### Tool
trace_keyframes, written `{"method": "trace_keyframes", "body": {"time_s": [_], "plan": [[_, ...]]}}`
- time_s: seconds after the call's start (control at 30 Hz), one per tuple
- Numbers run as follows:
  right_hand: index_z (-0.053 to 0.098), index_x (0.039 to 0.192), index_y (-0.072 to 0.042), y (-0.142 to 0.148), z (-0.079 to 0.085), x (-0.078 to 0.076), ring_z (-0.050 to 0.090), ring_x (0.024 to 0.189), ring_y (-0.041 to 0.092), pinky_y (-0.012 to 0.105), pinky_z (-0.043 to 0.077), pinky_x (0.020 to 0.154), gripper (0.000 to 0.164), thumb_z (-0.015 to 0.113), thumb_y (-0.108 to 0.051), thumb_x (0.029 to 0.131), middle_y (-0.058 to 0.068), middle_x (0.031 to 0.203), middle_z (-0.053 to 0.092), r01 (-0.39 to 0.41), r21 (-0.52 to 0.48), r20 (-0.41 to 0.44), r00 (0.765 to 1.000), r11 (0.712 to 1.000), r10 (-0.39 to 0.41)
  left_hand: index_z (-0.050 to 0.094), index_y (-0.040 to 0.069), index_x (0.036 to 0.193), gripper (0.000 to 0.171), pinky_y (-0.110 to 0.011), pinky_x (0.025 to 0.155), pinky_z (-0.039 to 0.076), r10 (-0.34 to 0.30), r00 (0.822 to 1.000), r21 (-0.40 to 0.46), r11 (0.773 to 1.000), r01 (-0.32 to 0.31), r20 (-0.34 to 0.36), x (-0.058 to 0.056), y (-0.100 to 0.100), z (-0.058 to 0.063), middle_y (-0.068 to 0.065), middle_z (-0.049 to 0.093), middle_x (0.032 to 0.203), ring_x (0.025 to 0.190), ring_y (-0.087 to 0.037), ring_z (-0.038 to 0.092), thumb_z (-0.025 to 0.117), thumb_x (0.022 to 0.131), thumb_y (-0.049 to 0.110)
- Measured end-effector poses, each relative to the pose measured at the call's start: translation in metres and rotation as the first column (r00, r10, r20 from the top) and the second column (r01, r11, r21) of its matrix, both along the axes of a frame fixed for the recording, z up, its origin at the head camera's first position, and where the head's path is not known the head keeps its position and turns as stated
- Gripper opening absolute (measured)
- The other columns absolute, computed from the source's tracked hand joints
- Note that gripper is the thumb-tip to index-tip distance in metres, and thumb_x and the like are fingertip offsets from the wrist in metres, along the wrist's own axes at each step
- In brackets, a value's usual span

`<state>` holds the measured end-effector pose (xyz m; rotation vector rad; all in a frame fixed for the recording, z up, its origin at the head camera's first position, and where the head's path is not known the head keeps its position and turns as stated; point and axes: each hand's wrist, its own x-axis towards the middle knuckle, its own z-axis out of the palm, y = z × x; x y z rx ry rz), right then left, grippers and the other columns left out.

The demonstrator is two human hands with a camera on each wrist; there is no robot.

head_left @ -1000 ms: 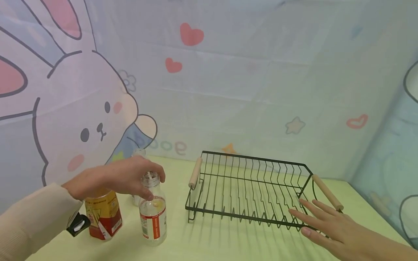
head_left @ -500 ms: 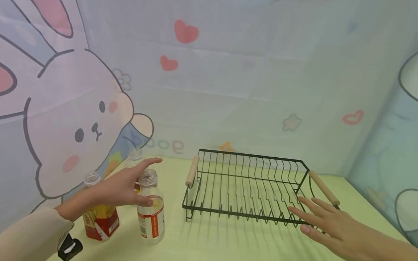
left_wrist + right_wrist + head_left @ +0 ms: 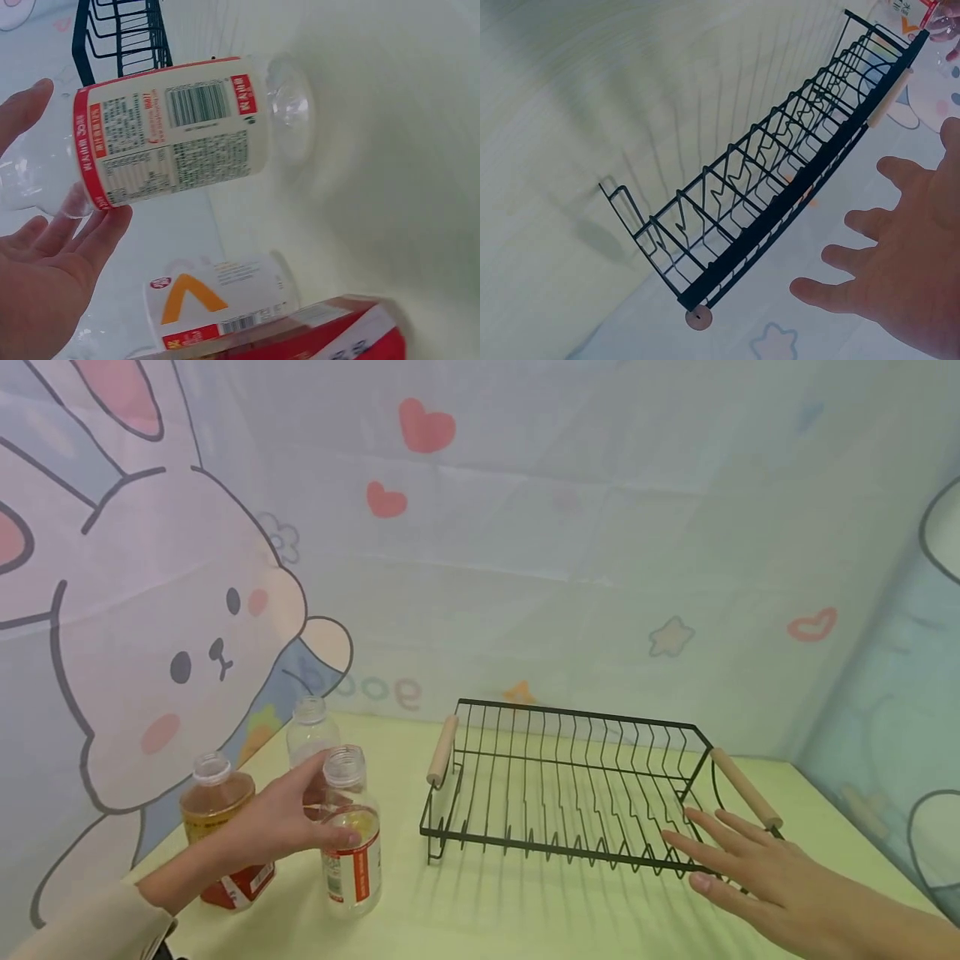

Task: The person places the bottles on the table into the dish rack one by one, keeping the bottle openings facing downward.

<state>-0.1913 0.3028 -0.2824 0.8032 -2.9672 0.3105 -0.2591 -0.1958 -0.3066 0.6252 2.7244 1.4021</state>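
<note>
A clear glass bottle [image 3: 356, 864] with a white and red label stands upright and uncapped on the table, left of the black wire dish rack [image 3: 566, 806]. My left hand [image 3: 273, 818] holds this bottle around its upper body, thumb in front and fingers behind the glass. In the left wrist view, the bottle's label [image 3: 172, 135] shows a barcode. My right hand [image 3: 765, 881] hovers at the rack's right front corner with its fingers spread, holding nothing; in the right wrist view, these fingers [image 3: 829, 292] are apart from the rack.
A bottle with a yellow and red label [image 3: 217, 818] stands left of my left hand, partly hidden by it. Another clear bottle [image 3: 309, 735] is behind. The rack has wooden handles [image 3: 444, 750] at both ends. A printed cloth [image 3: 555, 543] hangs behind the table.
My left hand has lifted off, opened around the front bottle, then closed in on it, and the bottle shifts slightly. The right hand keeps almost the same place.
</note>
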Motion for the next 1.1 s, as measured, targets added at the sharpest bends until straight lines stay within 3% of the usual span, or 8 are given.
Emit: {"method": "trace_keyframes", "body": {"time_s": [0.27, 0.4, 0.57, 0.8, 1.1], "plan": [[0.033, 0.134, -0.043, 0.001, -0.004, 0.000, 0.025, 0.127, 0.041, 0.065, 0.029, 0.080, 0.041, 0.041, -0.036, 0.094, 0.010, 0.144, 0.026, 0.010, -0.003, 0.009, 1.000, 1.000, -0.010, 0.039, 0.012, 0.120, 0.068, -0.036, 0.082, 0.047, -0.027, 1.000, 0.020, 0.999, 0.027, -0.001, -0.003, -0.002, -0.033, -0.005, 0.057, 0.112, 0.102, -0.022, 0.055, 0.077, 0.067, 0.029], [0.033, 0.134, -0.042, 0.001, -0.006, -0.002, 0.026, 0.126, 0.043, 0.064, 0.031, 0.079, 0.042, 0.042, -0.035, 0.094, 0.009, 0.143, 0.027, 0.010, 0.007, -0.016, 1.000, 1.000, -0.010, 0.034, 0.018, 0.130, 0.078, -0.035, 0.081, 0.047, -0.048, 0.998, 0.068, 0.997, 0.046, 0.038, -0.003, -0.002, -0.052, -0.007, 0.054, 0.117, 0.104, -0.024, 0.054, 0.078, 0.067, 0.026], [0.031, 0.134, -0.043, 0.002, -0.007, -0.004, 0.025, 0.127, 0.041, 0.065, 0.030, 0.079, 0.042, 0.041, -0.036, 0.094, 0.009, 0.144, 0.025, 0.017, 0.011, 0.004, 1.000, 1.000, -0.017, 0.040, 0.017, 0.129, 0.075, -0.039, 0.084, 0.046, -0.023, 0.998, 0.036, 0.999, 0.020, 0.066, -0.003, -0.003, -0.070, -0.004, 0.055, 0.119, 0.106, -0.023, 0.054, 0.078, 0.066, 0.028], [0.035, 0.134, -0.041, 0.007, -0.009, -0.003, 0.026, 0.125, 0.043, 0.064, 0.030, 0.079, 0.042, 0.044, -0.035, 0.093, 0.009, 0.143, 0.028, 0.022, 0.024, -0.057, 0.998, 0.999, -0.021, 0.043, 0.019, 0.126, 0.075, -0.035, 0.085, 0.046, 0.012, 0.998, -0.002, 1.000, -0.012, 0.059, -0.008, 0.003, -0.071, 0.002, 0.057, 0.117, 0.104, -0.017, 0.055, 0.079, 0.062, 0.036], [0.032, 0.134, -0.044, -0.006, 0.000, 0.002, 0.023, 0.130, 0.037, 0.064, 0.030, 0.083, 0.042, 0.041, -0.037, 0.094, 0.004, 0.145, 0.024, 0.009, -0.007, 0.002, 1.000, 1.000, -0.009, 0.046, 0.017, 0.123, 0.075, -0.035, 0.081, 0.048, 0.057, 0.998, -0.049, 0.997, -0.055, 0.041, 0.002, 0.001, -0.067, -0.001, 0.058, 0.114, 0.100, -0.020, 0.057, 0.080, 0.060, 0.037]]}}
